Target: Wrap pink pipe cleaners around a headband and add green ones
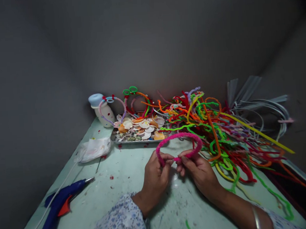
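A bright pink fuzzy pipe-cleaner hoop is held up over the middle of the table, its far side arching away from me. My left hand pinches the hoop near its left end. Thumb and fingers of my right hand grip it on the near right, close to the left fingertips. Between the two hands a short pink stretch shows; whether the ends are joined there I cannot tell. Just beyond the hoop lies a metal tray heaped with seashells.
Many coloured pipe cleaners pile up at the right, with clear plastic strips behind. A blue glue gun lies at left near a white plastic packet. Decorated hoops lean by a blue-lidded bottle. A green scrap lies in front.
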A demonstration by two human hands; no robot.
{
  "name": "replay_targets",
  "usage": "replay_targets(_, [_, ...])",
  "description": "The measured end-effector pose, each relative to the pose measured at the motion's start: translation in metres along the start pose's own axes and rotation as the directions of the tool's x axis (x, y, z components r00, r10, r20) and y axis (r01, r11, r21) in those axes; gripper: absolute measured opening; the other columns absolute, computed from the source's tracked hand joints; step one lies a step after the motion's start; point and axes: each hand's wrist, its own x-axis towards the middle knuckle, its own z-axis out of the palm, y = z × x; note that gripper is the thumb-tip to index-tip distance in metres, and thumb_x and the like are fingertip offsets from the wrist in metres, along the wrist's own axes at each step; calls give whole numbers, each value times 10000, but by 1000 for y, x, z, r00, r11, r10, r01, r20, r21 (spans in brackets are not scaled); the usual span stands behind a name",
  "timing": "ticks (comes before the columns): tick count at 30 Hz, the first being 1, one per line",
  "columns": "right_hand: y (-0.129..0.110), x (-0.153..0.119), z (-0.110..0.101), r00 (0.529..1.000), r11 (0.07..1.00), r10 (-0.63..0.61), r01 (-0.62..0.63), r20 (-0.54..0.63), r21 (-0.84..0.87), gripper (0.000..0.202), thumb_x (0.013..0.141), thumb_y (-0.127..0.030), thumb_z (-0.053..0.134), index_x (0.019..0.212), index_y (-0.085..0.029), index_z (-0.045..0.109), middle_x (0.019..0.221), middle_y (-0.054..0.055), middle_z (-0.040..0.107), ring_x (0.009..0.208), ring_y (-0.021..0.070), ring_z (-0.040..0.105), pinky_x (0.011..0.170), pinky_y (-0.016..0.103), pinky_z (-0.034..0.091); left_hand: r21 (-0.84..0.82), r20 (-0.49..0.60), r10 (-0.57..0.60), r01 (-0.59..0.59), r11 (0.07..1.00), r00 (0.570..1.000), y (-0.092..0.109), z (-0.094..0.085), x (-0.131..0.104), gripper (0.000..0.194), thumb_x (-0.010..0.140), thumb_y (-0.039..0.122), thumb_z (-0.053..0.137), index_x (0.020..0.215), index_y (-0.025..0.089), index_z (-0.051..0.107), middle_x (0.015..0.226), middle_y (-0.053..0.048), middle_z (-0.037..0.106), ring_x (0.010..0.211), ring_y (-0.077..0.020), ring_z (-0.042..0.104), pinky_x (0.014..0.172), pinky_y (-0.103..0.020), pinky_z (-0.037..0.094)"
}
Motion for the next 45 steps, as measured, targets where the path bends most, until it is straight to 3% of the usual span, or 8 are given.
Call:
replay_targets(9, [1, 1, 0, 1000, 1000, 5, -5, 0, 12, 260, 842, -449, 589, 872, -191, 571, 608, -4, 627, 522, 120, 563, 524, 248, 465, -55, -19, -96, 94, 994, 995, 2, 1, 1, 136, 847, 234, 561, 910, 175, 665, 925, -62, 595, 854, -176, 565, 770, -271, 436])
replay_targets(14, [2, 2, 0, 1000, 1000, 0, 0, 8, 28, 263, 841, -445, 593, 878, -186, 569, 615, -9, 624, 525, 116, 565, 521, 242, 468, -68, 28, -114, 116, 991, 993, 2, 1, 1, 165, 866, 246, 529, 906, 154, 661, 935, -69, 588, 803, -158, 568, 703, -253, 449])
replay_targets(23, [-1, 1, 1, 1000, 999, -13, 13, 25, 30, 251, 852, -436, 584, 872, -186, 568, 604, -17, 631, 523, 100, 568, 524, 220, 473, -185, 57, -150, 159, 970, 987, 4, 1, 3, 166, 871, 261, 525, 831, 138, 630, 819, -38, 575, 741, -139, 561, 704, -247, 444])
replay_targets(30, [1, 0, -1, 1000, 1000, 25, -25, 13, 7, 269, 850, -445, 584, 894, -179, 568, 611, -11, 641, 529, 100, 571, 536, 218, 470, -270, 141, -290, 319, 909, 947, 4, 1, 4, 151, 842, 263, 559, 837, 125, 619, 739, -32, 596, 665, -134, 550, 640, -244, 428])
replay_targets(45, [3, 1, 0, 998, 998, 59, -59, 2, -29, 321, 834, -477, 590, 923, -172, 551, 608, -4, 639, 526, 108, 568, 552, 234, 465, -195, 133, -337, 358, 913, 932, 3, -1, 7, 185, 822, 264, 550, 695, 140, 604, 685, -27, 554, 635, -132, 494, 596, -233, 384])
